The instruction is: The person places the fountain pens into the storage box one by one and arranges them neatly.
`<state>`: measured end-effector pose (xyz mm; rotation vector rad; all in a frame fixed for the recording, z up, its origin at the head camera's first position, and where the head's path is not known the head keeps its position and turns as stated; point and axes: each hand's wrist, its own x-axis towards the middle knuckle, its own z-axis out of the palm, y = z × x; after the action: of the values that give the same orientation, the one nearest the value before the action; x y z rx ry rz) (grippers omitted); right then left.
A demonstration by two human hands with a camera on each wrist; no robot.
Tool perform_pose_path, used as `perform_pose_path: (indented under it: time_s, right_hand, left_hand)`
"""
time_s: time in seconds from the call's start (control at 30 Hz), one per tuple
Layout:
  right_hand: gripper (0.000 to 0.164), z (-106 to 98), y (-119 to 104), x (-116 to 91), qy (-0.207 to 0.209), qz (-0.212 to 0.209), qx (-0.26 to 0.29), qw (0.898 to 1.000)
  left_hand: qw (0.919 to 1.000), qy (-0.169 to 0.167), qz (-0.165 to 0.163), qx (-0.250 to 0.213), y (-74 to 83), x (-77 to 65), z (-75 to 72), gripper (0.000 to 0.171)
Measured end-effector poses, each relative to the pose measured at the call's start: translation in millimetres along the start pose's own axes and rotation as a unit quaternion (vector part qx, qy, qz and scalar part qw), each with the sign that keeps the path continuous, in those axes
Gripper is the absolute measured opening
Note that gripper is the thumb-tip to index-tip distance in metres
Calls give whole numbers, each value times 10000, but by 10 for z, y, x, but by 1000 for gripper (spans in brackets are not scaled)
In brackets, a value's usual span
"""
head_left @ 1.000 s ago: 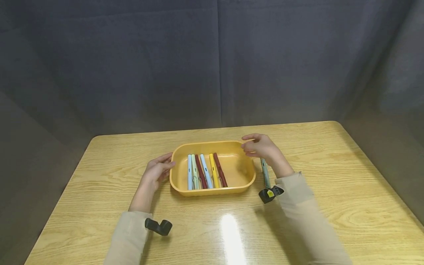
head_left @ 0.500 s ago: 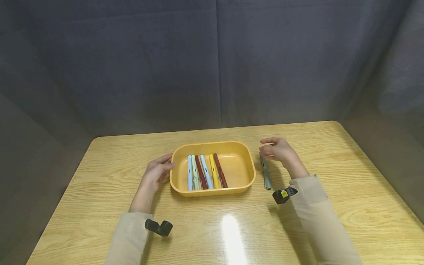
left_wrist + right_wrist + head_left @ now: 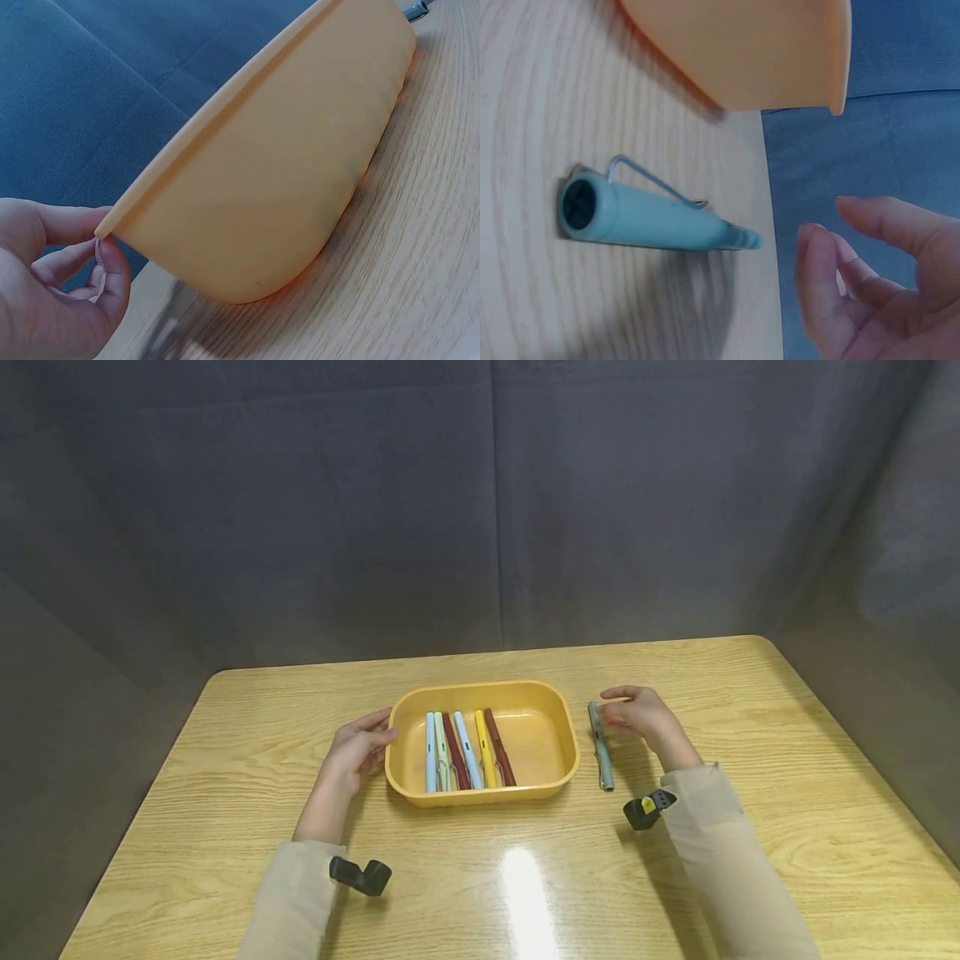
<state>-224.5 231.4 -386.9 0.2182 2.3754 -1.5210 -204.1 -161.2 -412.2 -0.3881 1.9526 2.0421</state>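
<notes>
My left hand (image 3: 354, 753) pinches the left rim of a yellow plastic tray (image 3: 540, 747); in the left wrist view, thumb and fingers meet at the rim's corner. Several pens lie side by side in the tray's left and middle part: light blue, pale green, dark red and a yellow pen (image 3: 484, 747). A grey-green capped pen (image 3: 603, 756) with a wire clip rests on the table, right of the tray. Above its far end hovers my right hand (image 3: 641, 714). The right wrist view shows a gap between thumb and fingers of that hand, with the pen (image 3: 652, 217) apart from them.
The wooden table (image 3: 420, 877) extends around the tray, with a bright light reflection in front of it. Dark grey curtains (image 3: 360, 527) hang behind and at both sides. A small black camera sits on each sleeve cuff.
My right hand has moved from the tray's right rim rightward and slightly nearer, to the grey-green pen's far end. The left hand and the tray stay in place.
</notes>
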Motion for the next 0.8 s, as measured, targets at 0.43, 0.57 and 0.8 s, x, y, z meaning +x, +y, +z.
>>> perform_pose_path:
  time_s: [0.43, 0.57, 0.8]
  right_hand:
    - [52, 12, 92, 35, 10, 240, 75, 9997]
    - [50, 16, 129, 59, 12, 287, -17, 9996]
    - [49, 37, 184, 87, -44, 277, -266, 9993]
  left_hand:
    - [10000, -30, 7, -11, 9, -6, 13, 55]
    - [10000, -49, 41, -28, 6, -4, 11, 55]
    - [10000, -2, 32, -22, 6, 9, 12, 54]
